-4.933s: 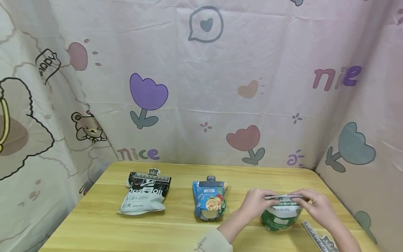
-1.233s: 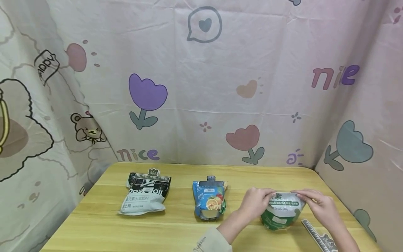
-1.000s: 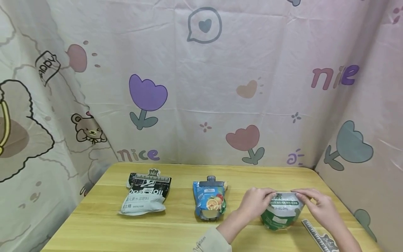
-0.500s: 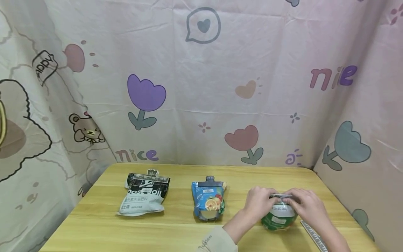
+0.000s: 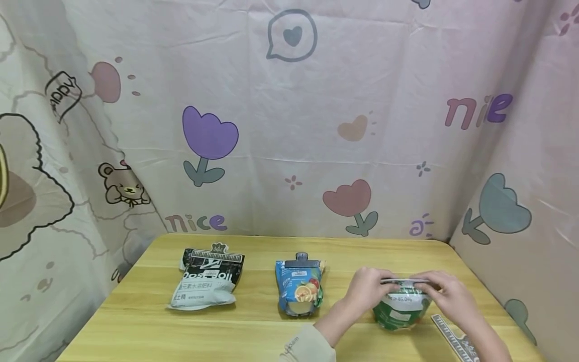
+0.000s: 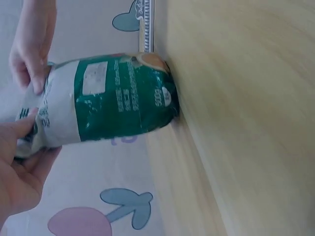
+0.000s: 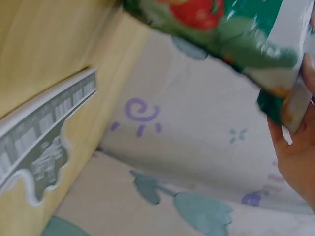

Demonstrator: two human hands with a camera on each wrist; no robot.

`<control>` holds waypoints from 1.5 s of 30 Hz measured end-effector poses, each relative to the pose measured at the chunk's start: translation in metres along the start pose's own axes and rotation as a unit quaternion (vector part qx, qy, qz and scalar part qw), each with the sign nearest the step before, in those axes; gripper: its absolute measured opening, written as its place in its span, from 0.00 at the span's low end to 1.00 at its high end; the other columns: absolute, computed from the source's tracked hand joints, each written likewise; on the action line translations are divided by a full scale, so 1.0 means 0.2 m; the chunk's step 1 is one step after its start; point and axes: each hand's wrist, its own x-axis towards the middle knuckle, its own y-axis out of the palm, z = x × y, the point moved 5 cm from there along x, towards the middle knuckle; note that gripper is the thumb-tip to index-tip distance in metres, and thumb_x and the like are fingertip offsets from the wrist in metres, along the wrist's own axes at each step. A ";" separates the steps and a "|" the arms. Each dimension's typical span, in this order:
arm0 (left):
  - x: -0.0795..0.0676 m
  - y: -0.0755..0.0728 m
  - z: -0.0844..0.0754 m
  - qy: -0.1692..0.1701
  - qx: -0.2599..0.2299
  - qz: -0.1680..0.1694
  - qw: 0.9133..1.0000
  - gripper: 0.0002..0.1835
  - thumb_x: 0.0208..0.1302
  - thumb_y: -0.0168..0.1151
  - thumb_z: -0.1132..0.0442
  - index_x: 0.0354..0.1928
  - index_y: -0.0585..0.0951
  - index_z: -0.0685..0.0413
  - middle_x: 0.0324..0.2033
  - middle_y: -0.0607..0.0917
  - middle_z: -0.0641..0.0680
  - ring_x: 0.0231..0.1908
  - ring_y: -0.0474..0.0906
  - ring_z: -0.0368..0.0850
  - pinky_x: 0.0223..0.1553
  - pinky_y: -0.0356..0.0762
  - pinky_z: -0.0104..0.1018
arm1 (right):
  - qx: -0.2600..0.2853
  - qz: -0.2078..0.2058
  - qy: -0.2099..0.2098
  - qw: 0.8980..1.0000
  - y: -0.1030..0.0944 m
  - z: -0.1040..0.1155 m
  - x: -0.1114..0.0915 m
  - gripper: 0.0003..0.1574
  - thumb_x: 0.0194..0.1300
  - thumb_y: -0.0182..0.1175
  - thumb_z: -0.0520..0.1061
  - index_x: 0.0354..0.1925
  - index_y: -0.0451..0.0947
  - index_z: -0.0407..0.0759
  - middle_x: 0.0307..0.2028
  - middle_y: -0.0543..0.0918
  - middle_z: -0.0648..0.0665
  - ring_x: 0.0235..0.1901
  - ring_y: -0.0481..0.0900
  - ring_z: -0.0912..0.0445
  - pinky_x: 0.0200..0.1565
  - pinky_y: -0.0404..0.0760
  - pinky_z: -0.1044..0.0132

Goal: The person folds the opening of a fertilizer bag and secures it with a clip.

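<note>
A green and white plastic bag [image 5: 398, 315] stands on the wooden table at the right, its top edge folded over. My left hand [image 5: 365, 290] pinches the left end of that fold, thumb in front and fingers behind. At the other end my right hand [image 5: 448, 294] pinches the fold the same way. The left wrist view has the bag's green lower part [image 6: 123, 98] close against the table. A piano-key patterned bag clip [image 5: 452, 338] lies beside the right forearm, which partly covers it; in the right wrist view this clip [image 7: 44, 142] is nearer.
A black and white bag [image 5: 205, 281] with a piano-key clip [image 5: 217, 255] across its top lies at the table's left. In the middle is a blue bag [image 5: 299, 289] with fruit pictures, held by a dark clip [image 5: 302, 262]. A printed cloth [image 5: 271, 125] hangs behind the table.
The bag's top edge stood up about a second ago and is now folded down. Since half a second ago the hands have spread apart along the fold, and more of the loose clip shows.
</note>
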 end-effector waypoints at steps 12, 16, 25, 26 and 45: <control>-0.02 0.00 0.03 -0.019 -0.061 -0.010 0.998 0.08 0.51 0.68 0.57 0.36 0.86 0.44 0.31 0.84 0.38 0.32 0.76 0.23 0.33 0.69 0.13 | 0.008 -0.055 0.009 0.998 0.00 -0.02 -0.03 0.17 0.40 0.69 0.29 0.27 0.81 0.48 0.26 0.79 0.55 0.25 0.72 0.66 0.23 0.72 0.71; -0.01 0.01 0.05 -0.018 -0.090 0.019 0.996 0.09 0.54 0.66 0.57 0.38 0.86 0.46 0.33 0.84 0.39 0.33 0.75 0.23 0.32 0.69 0.13 | 0.031 -0.050 0.010 0.998 -0.01 -0.04 -0.03 0.16 0.42 0.68 0.29 0.28 0.80 0.46 0.26 0.79 0.57 0.25 0.72 0.66 0.24 0.71 0.73; -0.02 0.02 0.10 -0.028 -0.155 0.033 0.987 0.10 0.56 0.65 0.59 0.40 0.86 0.49 0.36 0.84 0.43 0.36 0.76 0.25 0.33 0.70 0.14 | 0.063 -0.037 0.077 0.994 -0.01 -0.14 -0.06 0.12 0.52 0.66 0.32 0.31 0.81 0.49 0.29 0.81 0.58 0.36 0.71 0.75 0.36 0.68 0.82; -0.02 0.02 0.10 -0.025 -0.155 0.027 0.987 0.09 0.56 0.65 0.59 0.40 0.86 0.49 0.35 0.84 0.43 0.36 0.76 0.25 0.34 0.70 0.14 | 0.061 -0.037 0.080 0.994 -0.01 -0.14 -0.06 0.12 0.52 0.66 0.33 0.31 0.81 0.49 0.29 0.81 0.58 0.36 0.71 0.76 0.36 0.68 0.82; -0.05 0.03 0.13 -0.026 -0.254 0.024 0.966 0.11 0.58 0.62 0.61 0.42 0.85 0.53 0.37 0.84 0.46 0.22 0.72 0.25 0.23 0.70 0.18 | 0.185 -0.056 0.117 0.974 0.00 -0.22 -0.10 0.08 0.53 0.61 0.26 0.34 0.81 0.30 0.31 0.83 0.56 0.30 0.78 0.68 0.33 0.75 0.80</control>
